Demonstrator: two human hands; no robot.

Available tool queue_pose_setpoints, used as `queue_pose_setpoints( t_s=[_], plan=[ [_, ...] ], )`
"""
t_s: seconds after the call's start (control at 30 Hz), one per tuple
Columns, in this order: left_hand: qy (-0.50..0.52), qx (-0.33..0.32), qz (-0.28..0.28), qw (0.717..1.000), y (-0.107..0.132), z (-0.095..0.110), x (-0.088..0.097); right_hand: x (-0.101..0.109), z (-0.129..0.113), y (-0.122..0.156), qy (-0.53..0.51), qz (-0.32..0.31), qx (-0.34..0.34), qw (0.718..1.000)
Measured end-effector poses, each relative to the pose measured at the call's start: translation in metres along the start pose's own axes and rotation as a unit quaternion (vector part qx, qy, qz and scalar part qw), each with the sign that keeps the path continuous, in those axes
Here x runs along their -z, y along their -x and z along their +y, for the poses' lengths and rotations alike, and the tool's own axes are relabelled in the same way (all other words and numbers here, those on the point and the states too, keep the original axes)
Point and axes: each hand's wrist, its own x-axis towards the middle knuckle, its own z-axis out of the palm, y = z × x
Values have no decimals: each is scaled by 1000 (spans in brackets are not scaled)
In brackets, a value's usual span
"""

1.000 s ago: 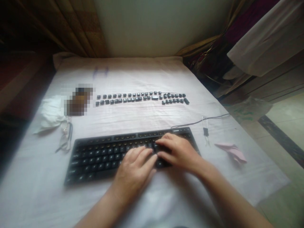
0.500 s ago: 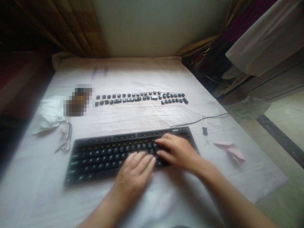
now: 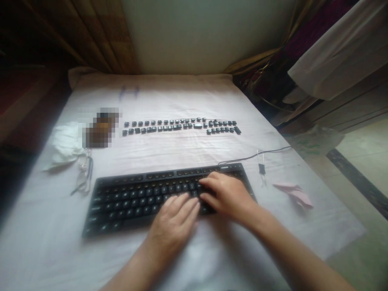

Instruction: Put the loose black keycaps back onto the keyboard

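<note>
A black keyboard (image 3: 136,202) lies at a slight slant on the white-covered surface. Bare slots show in its upper rows and right part, while the letter keys at left and middle have their caps. My left hand (image 3: 176,220) rests palm down over the lower middle of the keyboard, fingers stretched out side by side. Close beside it, my right hand (image 3: 227,196) is over the right part, index finger and thumb bent down to the keys with a gap between them. No cap is visible in that gap; the keys under both hands are hidden.
Loose black keycaps (image 3: 197,126) lie in rows behind the keyboard. Glasses (image 3: 83,173) and a white cloth (image 3: 65,143) are at left, near a pixelated patch. To the right are a cable (image 3: 257,154), a black binder clip (image 3: 262,169) and a folded pink paper or cloth (image 3: 294,194).
Both hands stay in almost the same place on the keyboard. The whole view has shifted very slightly.
</note>
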Motion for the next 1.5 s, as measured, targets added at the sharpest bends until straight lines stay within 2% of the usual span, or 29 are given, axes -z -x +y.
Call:
queue_pose_setpoints(
  t_s=[0.23, 0.37, 0.43, 0.57, 0.67, 0.77, 0.83, 1.0, 1.2, 1.37, 1.5],
  plan=[
    [4, -7, 12, 1000, 1, -1, -3, 13, -14, -8, 54, -49, -11, 997],
    [6, -2, 16, 1000, 2, -1, -5, 10, -13, -16, 60, -55, -19, 997],
    [3, -1, 22, 1000, 3, 0, -5, 6, -4, -17, 29, -39, -18, 999],
    [0, 6, 26, 1000, 4, 1, -7, 1, 22, -7, -85, 42, -13, 995],
    [-1, 5, 28, 1000, 4, 1, -8, -3, 30, 5, -148, 84, 34, 985],
    [-5, 3, 32, 999, 4, 2, -9, -12, 23, 14, -107, 113, 84, 984],
    [-7, 4, 33, 999, 4, 2, -8, -17, 16, 14, -48, 122, 90, 987],
    [-9, -2, 41, 999, 3, 1, -8, -16, 11, 6, 14, 83, 90, 992],
    [-4, 1, 42, 999, 4, 2, -9, -9, 18, 11, -38, 126, 77, 988],
    [-2, 11, 40, 999, 5, 3, -11, -19, 19, 11, -35, 90, 85, 992],
    [-2, 13, 43, 999, 6, 2, -12, -17, 17, 8, -40, 64, 84, 994]
  ],
)
